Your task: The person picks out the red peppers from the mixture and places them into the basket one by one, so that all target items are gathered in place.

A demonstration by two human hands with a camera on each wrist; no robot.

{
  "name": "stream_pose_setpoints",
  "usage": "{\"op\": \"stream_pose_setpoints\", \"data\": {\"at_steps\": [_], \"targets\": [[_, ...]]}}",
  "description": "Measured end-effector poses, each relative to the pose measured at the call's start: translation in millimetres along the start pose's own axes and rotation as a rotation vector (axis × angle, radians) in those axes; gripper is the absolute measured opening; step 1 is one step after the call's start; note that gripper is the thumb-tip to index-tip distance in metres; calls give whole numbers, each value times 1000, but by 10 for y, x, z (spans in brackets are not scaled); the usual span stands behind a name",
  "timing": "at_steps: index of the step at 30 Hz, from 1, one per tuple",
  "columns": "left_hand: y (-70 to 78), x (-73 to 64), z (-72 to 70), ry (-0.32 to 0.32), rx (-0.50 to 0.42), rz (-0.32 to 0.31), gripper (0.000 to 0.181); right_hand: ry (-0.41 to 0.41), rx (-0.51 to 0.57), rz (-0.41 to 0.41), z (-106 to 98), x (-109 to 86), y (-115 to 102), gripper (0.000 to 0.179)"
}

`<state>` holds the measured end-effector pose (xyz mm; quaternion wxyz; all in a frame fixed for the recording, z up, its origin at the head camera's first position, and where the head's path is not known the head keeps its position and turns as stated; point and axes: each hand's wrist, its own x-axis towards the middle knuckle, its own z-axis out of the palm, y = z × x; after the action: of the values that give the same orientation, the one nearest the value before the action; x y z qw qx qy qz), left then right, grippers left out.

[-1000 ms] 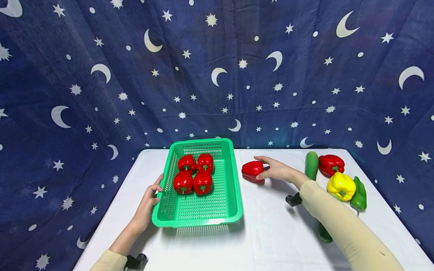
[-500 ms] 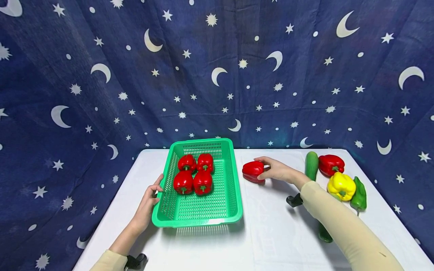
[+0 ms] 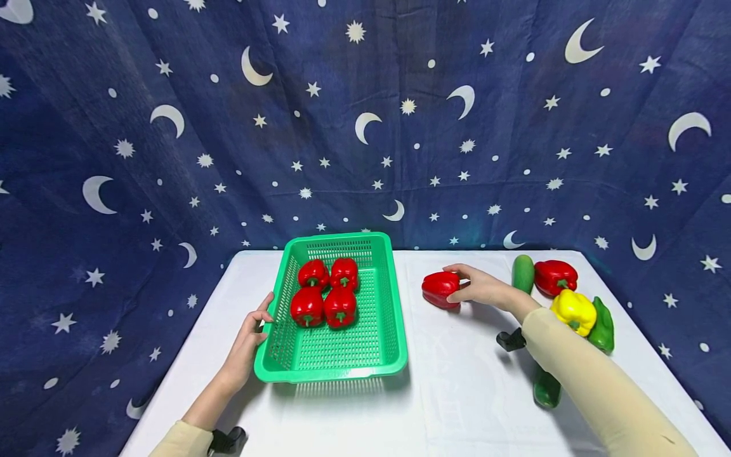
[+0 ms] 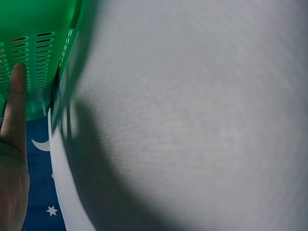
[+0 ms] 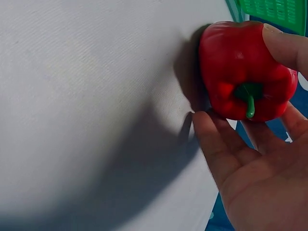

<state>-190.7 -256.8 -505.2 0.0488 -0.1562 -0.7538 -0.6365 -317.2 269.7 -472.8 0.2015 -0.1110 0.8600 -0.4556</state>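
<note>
Right of the green slotted basket (image 3: 331,374), on or just above the white table (image 3: 474,406): pinching a red bell pepper (image 3: 438,289) in the right hand (image 3: 483,289). At basket's left side: touching with unclenched left hand (image 3: 247,341). Apparently positioning the pepper; probably calling for a steady hold.

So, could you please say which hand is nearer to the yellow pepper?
Right. The right hand holds a red pepper left of the yellow pepper; the left hand is farther off, at the left side of the green basket.
</note>
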Motion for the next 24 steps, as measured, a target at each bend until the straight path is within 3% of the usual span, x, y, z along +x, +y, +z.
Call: {"op": "stream_pose_setpoints", "data": {"at_steps": [14,20,24], "targets": [[2,-3,8,-4,10,9,28,52,-37,-65,92,-71,-42,78],[15,-4,12,1,11,-4,28,20,-27,-83,86,-141,-66,78],[27,-4,18,3,5,-8,28,-11,26,-99,69,-178,-58,66]]}}
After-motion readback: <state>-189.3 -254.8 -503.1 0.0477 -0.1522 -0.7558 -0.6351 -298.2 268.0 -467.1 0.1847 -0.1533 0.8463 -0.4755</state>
